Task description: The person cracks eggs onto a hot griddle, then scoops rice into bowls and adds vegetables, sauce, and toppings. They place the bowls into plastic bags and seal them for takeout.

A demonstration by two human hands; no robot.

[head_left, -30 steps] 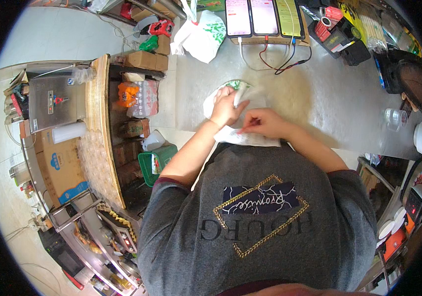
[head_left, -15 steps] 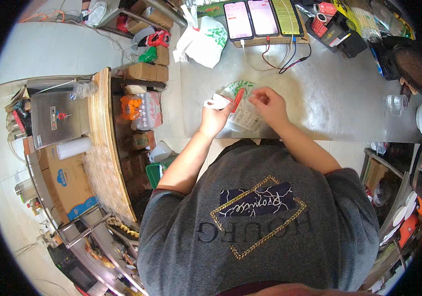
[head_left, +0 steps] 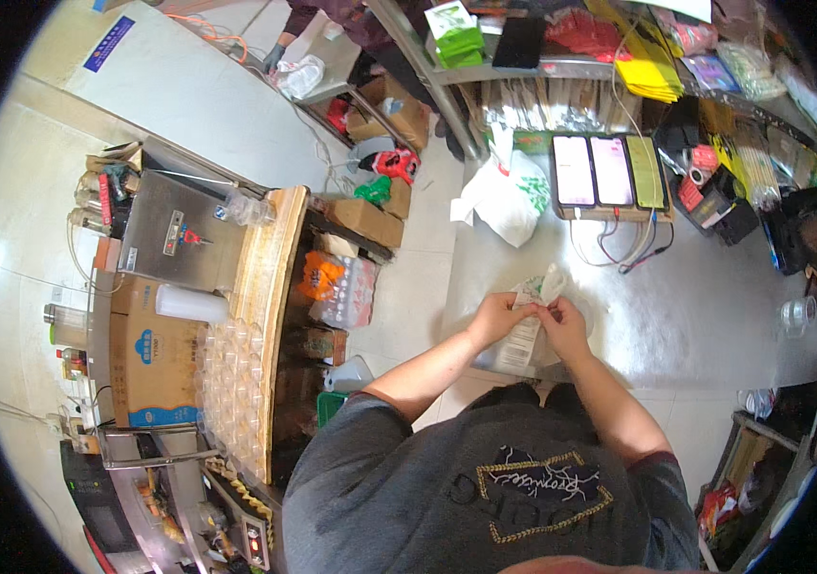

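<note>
My left hand (head_left: 498, 320) and my right hand (head_left: 566, 327) meet over the near part of the metal table, fingers closed and nearly touching. Between them they pinch a thin white plastic bag (head_left: 534, 287) with green print, and a loop of it sticks up beyond my right fingers. A printed paper slip (head_left: 520, 344) shows below my left hand, against the bag. What the bag contains is hidden by the hands. Farther off stands another knotted white plastic bag (head_left: 521, 203) with green print.
Three phones (head_left: 609, 174) with cables lie on a stand at the table's back. Clear cups (head_left: 796, 314) are at the right edge. On the left, a wooden counter (head_left: 286, 277) carries rows of clear plastic cups (head_left: 234, 383). Another person's gloved hand (head_left: 274, 57) shows at the top left.
My hands were apart, the left holding a white part of the bag; now they are together, pinching it. The red strip on the bag has gone from sight. The view has shifted and tilted.
</note>
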